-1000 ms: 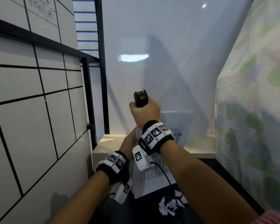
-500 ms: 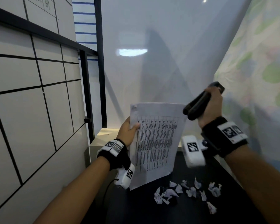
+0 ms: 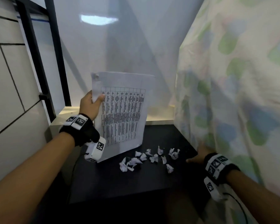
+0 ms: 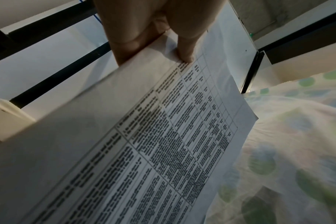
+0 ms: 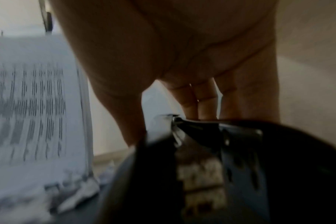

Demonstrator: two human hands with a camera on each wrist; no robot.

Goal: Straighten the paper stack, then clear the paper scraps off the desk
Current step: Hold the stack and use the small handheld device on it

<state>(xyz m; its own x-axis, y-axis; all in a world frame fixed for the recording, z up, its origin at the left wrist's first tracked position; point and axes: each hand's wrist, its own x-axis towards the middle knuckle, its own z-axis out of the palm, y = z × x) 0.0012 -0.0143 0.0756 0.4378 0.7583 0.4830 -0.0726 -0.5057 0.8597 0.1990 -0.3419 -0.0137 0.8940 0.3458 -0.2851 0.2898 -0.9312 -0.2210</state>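
Head view: left hand pinches upright printed white paper stack over black table; right hand, fingers straight, rests on black stapler at right edge, near crumpled white scraps.

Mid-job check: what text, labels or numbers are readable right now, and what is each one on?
Nothing is legible.
Paper stack: printed table in rows and columns, text too small and blurred to read, also in the left wrist view.
Wrist bands on the left hand and right hand: black-and-white square code markers, no letters.
Paper scraps: no readable print.
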